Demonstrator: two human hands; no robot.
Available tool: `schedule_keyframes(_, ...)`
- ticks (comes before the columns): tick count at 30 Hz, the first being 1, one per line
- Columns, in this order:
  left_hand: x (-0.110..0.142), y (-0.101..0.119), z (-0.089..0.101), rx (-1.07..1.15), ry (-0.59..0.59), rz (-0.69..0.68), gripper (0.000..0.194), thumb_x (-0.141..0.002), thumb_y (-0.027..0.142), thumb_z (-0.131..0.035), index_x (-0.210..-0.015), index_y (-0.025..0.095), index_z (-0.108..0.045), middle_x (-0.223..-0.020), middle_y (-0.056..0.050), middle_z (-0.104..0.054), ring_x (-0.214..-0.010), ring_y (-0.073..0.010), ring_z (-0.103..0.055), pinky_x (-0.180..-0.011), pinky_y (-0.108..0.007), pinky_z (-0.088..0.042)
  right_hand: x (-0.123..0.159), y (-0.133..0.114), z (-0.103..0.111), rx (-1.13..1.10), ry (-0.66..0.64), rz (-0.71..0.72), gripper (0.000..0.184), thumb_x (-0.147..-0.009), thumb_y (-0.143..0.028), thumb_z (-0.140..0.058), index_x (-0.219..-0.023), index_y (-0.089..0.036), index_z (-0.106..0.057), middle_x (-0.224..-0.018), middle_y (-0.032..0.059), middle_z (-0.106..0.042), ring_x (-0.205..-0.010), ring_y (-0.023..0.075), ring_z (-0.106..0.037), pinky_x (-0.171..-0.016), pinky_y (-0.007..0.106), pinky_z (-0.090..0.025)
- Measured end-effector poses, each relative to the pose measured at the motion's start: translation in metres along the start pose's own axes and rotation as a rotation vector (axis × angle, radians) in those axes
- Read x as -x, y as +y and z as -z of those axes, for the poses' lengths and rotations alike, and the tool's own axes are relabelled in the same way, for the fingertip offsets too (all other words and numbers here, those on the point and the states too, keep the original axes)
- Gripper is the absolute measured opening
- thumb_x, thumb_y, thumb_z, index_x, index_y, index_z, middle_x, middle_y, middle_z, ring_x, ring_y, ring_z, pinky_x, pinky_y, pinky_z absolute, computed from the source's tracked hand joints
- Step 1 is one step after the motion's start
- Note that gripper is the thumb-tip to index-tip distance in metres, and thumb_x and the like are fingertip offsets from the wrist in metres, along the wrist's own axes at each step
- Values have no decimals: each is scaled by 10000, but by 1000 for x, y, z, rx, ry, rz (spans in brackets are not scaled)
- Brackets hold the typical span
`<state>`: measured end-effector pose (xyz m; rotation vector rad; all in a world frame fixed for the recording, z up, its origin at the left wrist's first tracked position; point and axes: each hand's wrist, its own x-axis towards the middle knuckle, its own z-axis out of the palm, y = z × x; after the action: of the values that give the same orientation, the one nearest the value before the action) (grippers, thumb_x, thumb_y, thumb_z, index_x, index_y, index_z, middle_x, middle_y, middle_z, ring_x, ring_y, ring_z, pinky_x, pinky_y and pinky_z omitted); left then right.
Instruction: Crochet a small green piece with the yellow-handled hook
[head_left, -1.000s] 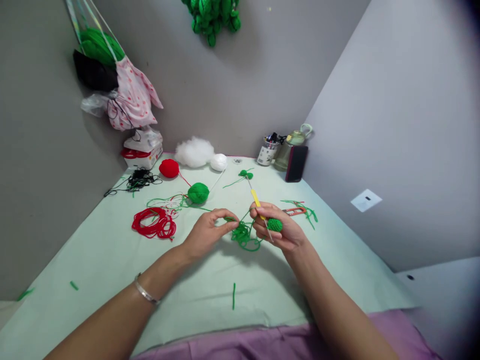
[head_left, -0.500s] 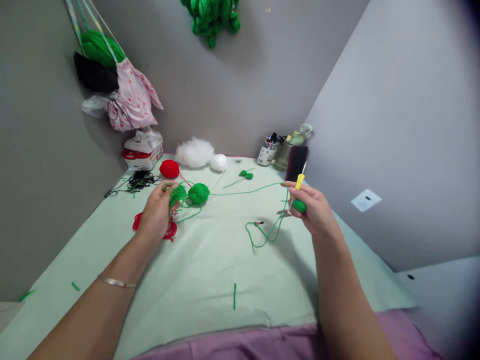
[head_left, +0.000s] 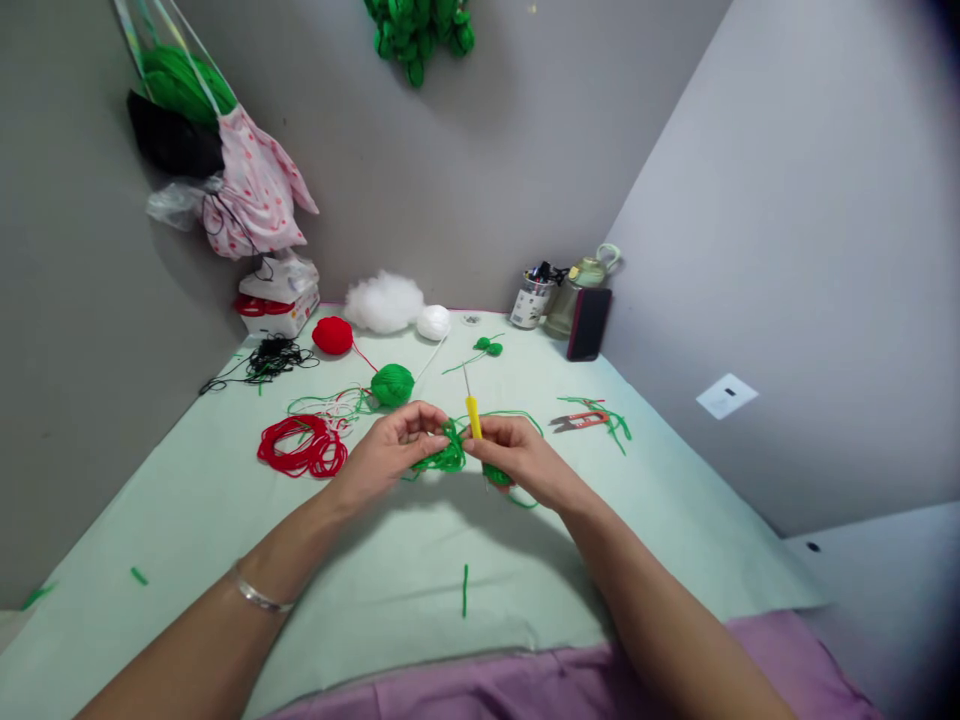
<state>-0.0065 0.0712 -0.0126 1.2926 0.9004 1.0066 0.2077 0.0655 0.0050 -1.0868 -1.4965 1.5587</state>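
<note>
Both hands meet over the middle of the table. My left hand point(head_left: 401, 442) is closed around a loose bundle of green yarn point(head_left: 448, 455). My right hand point(head_left: 517, 455) grips a yellow-handled crochet hook point(head_left: 473, 416), its thin metal shaft pointing up and away. Under the same hand's fingers sits a small green crocheted piece point(head_left: 496, 474), partly hidden. Right fingertips touch the edge of the yarn bundle. A green strand loops behind the right hand. Just beyond the left hand rests a green yarn ball point(head_left: 392, 385).
Coiled red yarn point(head_left: 304, 446) lies left, with tangled black yarn point(head_left: 271, 362) behind. A red ball point(head_left: 332, 336), white ball point(head_left: 433, 323) and stuffing point(head_left: 385, 302) line the back. Orange-handled thread snips point(head_left: 581, 421) lie right; a phone point(head_left: 589, 325) leans against a bottle point(head_left: 568, 312).
My hands have come together from far apart, the left moving right with the green yarn, the right moving left with the hook. The thread snips and red coil now show uncovered.
</note>
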Motion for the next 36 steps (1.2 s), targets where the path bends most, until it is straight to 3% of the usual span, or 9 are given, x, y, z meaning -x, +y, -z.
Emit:
schedule_keyframes(7, -1, 1, 11, -80, 8, -15, 285, -775, 348, -855, -994, 218, -727, -898, 0, -635, -852, -182, -592, -791, -317, -472, -2, 0, 7, -67, 85, -6, 343, -766, -461, -893, -763, -149, -749, -529, -95, -440, -425, 47, -355, -380, 189, -303)
schedule_keyframes(15, -2, 7, 30, -216, -14, 11, 282, -816, 414, -831, -997, 200, -801, -738, 27, -552, -685, -161, -462, -627, -297, -333, -3, -8, 26, -266, 106, 11, 356, -730, -462, -894, -722, -172, -688, -509, -85, -488, -387, 24, -307, -360, 174, -198)
schedule_keyframes(19, 0, 7, 20, -236, 38, -35, 283, -855, 443, -808, -1033, 223, -799, -857, 11, -582, -721, -155, -454, -663, -299, -362, -3, -9, 22, -315, 5, -38, 365, -712, -460, -910, -703, -161, -702, -496, -80, -492, -363, 18, -305, -350, 172, -186)
schedule_keyframes(22, 3, 3, 4, -203, 5, -15, 373, -828, 459, -829, -1112, 226, -765, -710, 59, -500, -632, -147, -411, -601, -292, -340, -4, -7, 13, -335, -46, -62, 365, -718, -464, -911, -700, -156, -716, -483, -84, -487, -354, 18, -297, -342, 175, -181)
schedule_keyframes(26, 6, -2, -12, -125, -57, 5, 343, -772, 468, -837, -963, 209, -719, -744, 36, -591, -670, -154, -509, -637, -294, -404, -5, -3, 7, -340, -71, -76, 360, -733, -465, -904, -720, -153, -725, -481, -74, -517, -344, 20, -300, -348, 180, -181)
schedule_keyframes(32, 3, 0, -4, -90, 38, 3, 322, -755, 471, -824, -804, 215, -637, -676, 51, -542, -625, -136, -442, -616, -288, -343, -6, -3, 20, -335, 44, -20, 406, -719, -504, -909, -713, -178, -669, -471, -116, -435, -347, 8, -280, -372, 170, -191)
schedule_keyframes(36, 3, -1, -1, -115, 122, -22, 328, -710, 450, -848, -795, 225, -625, -644, 71, -472, -627, -139, -403, -612, -286, -304, -5, -4, 21, -262, 71, -19, 441, -707, -533, -936, -709, -164, -695, -484, -94, -482, -370, 22, -312, -357, 177, -218)
